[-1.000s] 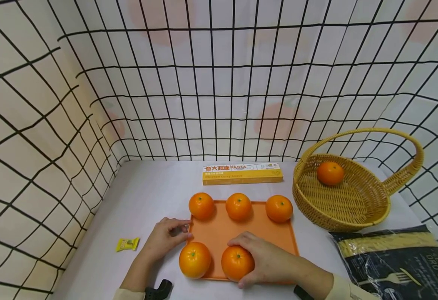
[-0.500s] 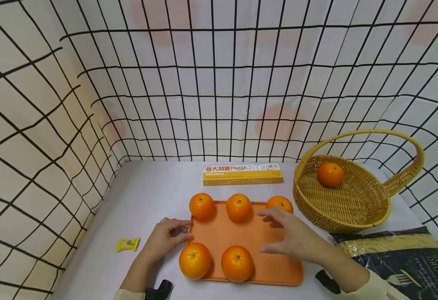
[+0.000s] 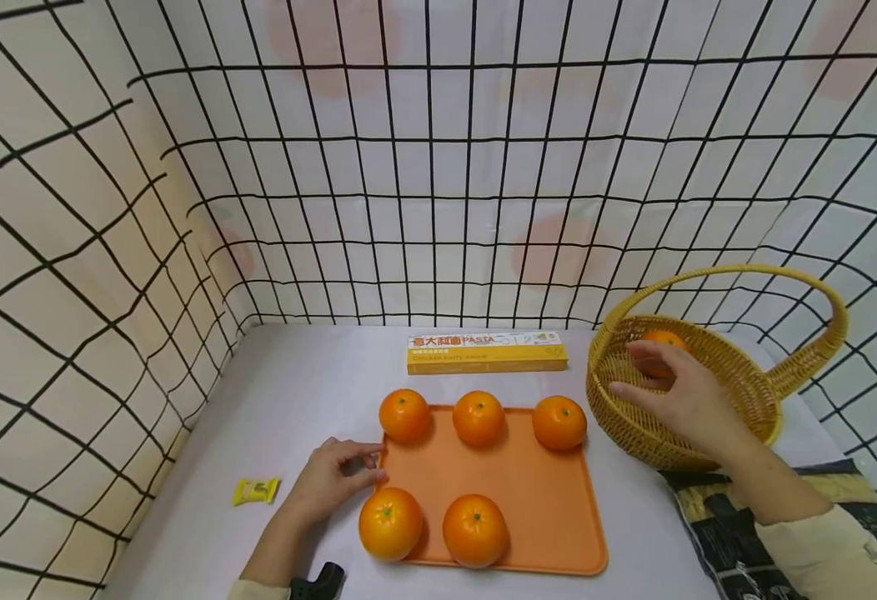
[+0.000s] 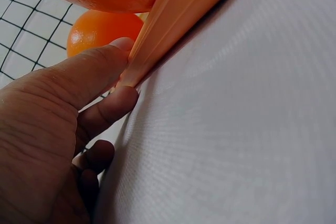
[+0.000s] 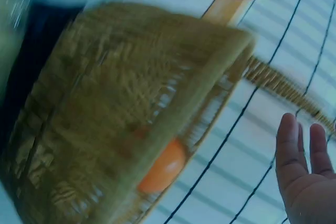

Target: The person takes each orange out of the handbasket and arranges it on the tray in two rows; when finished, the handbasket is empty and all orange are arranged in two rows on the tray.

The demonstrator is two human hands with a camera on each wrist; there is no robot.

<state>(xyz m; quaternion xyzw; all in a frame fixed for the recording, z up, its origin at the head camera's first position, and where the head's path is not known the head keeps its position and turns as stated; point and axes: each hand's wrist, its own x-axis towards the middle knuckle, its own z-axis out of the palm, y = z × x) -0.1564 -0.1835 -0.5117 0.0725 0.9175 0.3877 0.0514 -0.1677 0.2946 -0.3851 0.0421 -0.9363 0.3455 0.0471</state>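
My left hand [image 3: 329,479] is at the left edge of an orange tray [image 3: 536,500]. In the left wrist view, its thumb and index finger pinch the tray's rim [image 4: 157,30]. My right hand [image 3: 686,396] is over the wicker basket [image 3: 626,437], fingers spread and loosely bent, with nothing in them. Behind those fingers an orange [image 3: 664,337] lies in the basket, partly hidden. Along the tray's far side are a left orange [image 3: 405,415], a middle orange [image 3: 478,418] and a right orange [image 3: 559,422]. Two larger ones, a left orange [image 3: 390,523] and another orange [image 3: 475,531], sit along its near side.
A yellow and white pasta box [image 3: 487,353] lies behind the tray. To the left is a small yellow wrapped packet [image 3: 256,491]. A black pasta bag [image 3: 709,533] lies at the right, partly under my right forearm. Black grid netting surrounds the table, and the basket's handle [image 3: 731,270] arches up.
My right hand has let go of the near-side orange and moved right and away, over the tray's right part, to above the basket. The left hand has stayed at the tray's edge.
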